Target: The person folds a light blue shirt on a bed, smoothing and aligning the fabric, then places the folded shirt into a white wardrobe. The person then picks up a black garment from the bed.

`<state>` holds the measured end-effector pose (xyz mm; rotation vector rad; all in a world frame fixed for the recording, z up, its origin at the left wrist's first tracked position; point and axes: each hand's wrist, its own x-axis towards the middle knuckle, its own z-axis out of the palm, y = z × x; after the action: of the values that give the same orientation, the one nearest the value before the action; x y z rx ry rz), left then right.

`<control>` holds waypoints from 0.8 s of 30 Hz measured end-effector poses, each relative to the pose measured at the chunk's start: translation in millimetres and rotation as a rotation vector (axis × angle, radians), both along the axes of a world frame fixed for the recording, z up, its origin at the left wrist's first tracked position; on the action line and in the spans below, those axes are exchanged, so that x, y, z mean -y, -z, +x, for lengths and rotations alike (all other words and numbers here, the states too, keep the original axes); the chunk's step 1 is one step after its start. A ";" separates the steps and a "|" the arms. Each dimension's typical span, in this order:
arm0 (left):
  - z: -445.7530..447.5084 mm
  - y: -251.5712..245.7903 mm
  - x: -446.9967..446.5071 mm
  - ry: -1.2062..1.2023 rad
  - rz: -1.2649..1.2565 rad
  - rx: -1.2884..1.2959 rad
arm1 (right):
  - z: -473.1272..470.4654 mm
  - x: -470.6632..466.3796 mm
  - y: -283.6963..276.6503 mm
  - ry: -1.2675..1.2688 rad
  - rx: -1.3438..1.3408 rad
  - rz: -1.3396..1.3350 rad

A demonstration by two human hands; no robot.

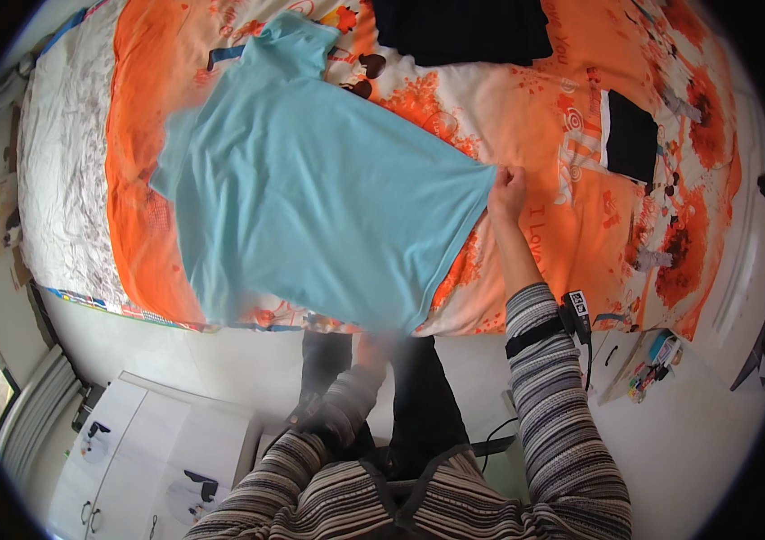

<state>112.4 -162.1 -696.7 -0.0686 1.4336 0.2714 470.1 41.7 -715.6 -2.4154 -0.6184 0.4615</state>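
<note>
A light blue short-sleeved shirt (328, 175) is spread over the bed, its sleeves towards the far left and its hem slanting down on the right. My right hand (509, 192) grips the far corner of that hem, with the fingers curled over the cloth. At the bed's near edge, my left hand (372, 349) is blurred beside the near hem corner. Whether its fingers hold the cloth, I cannot tell.
Under the shirt lies an orange and white printed bedcover (531, 108). Black cloth (463, 30) lies at the far side, and a small folded black cloth with a white edge (630, 138) to the right. White cabinets (146, 445) stand at lower left.
</note>
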 end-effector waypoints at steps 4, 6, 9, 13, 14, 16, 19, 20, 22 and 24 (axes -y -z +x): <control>14.6 2.3 6.0 0.390 0.060 0.067 | -1.4 -7.9 -13.0 -0.056 0.151 0.124; 23.8 3.9 9.8 0.491 0.141 0.055 | 12.7 -10.4 -16.7 -0.111 0.293 0.201; 38.0 12.4 11.9 0.474 0.156 -0.012 | 31.3 -12.0 -10.5 -0.148 0.288 -0.036; 19.4 19.9 0.3 0.632 0.405 -0.148 | 30.4 -7.8 -1.0 -0.211 0.224 -0.233; 1.7 16.3 -4.7 0.686 0.607 -0.304 | 24.2 -5.9 -2.8 -0.248 0.272 -0.091; -36.2 7.6 -21.4 0.136 0.665 -0.332 | 9.3 -1.2 -16.3 -0.271 0.294 0.079; -130.5 -11.8 -73.7 0.296 0.717 -1.042 | -43.7 15.9 -48.7 -0.335 0.206 0.159; -155.1 -19.5 -91.2 0.191 0.793 -1.112 | -71.9 21.3 -57.4 -0.408 0.142 0.210; -195.7 -25.9 -130.0 0.118 0.852 -1.252 | -143.0 35.9 -70.4 -0.545 -0.025 0.249; -222.8 -29.7 -157.4 0.264 0.943 -1.291 | -226.3 53.6 -78.9 -0.580 -0.284 0.195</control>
<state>-110.5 -4.7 -667.0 1.2580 2.3750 0.8314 243.8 -11.9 -636.7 -1.9131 -1.1733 0.9143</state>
